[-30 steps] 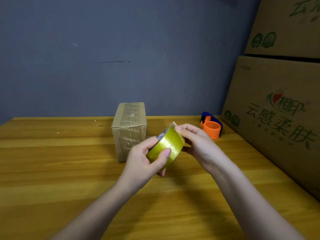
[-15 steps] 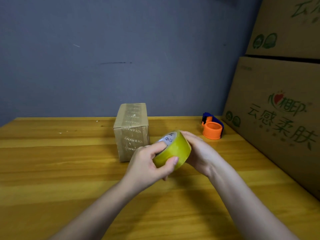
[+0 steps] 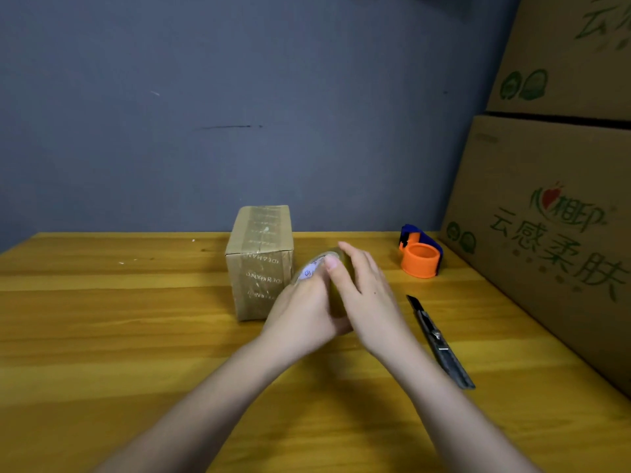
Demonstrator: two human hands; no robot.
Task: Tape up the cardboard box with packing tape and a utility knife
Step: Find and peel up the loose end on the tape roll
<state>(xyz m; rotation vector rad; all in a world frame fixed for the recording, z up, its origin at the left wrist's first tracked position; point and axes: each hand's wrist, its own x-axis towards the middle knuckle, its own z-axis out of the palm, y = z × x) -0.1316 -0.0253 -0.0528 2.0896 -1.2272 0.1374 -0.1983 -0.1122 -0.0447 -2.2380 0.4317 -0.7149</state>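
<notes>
A small cardboard box (image 3: 259,261) stands on the wooden table (image 3: 102,336), its flaps closed and tape strips across its top and front. Just right of it, both hands hold a yellowish roll of packing tape (image 3: 316,266). My left hand (image 3: 300,312) grips the roll from below and the side. My right hand (image 3: 362,291) lies over the roll's top and right side, covering most of it. A dark utility knife (image 3: 438,339) lies on the table to the right of my hands, blade end pointing away.
An orange and blue tape dispenser (image 3: 420,252) sits at the back right of the table. Large printed cartons (image 3: 553,233) are stacked along the right edge. A grey-blue wall closes off the back.
The roll has dropped lower and closer to the box. My right hand went from pinching the tape end to wrapping over the roll. The knife has come into view.
</notes>
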